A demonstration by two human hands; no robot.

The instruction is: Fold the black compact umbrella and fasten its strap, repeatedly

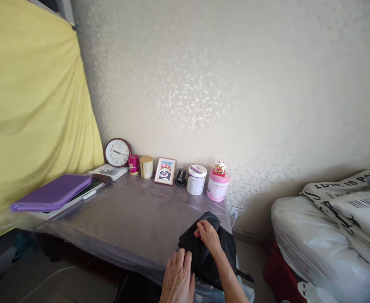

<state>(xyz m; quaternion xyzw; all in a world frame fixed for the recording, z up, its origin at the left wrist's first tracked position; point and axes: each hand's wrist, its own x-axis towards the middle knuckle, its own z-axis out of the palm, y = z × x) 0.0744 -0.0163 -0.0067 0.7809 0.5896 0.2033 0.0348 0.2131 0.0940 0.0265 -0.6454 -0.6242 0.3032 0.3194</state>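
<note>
A folded black bag (227, 248) of thin, shiny fabric lies at the right front corner of the table, with a strap hanging past the edge. My right hand (207, 236) is over its upper part, fingers curled in and closed on the fabric. At the bag's lower left edge rests my left hand (178, 273), palm down, its fingers extended close together and the thumb beside the fabric. What lies under the left palm is hidden.
The plastic-covered table (134, 219) holds a clock (118, 152), a picture frame (165, 171), a white tub (196, 180) and a pink tub (218, 187) with a figurine along the wall. A purple folder (54, 192) lies left. White bundles (320, 240) stand right.
</note>
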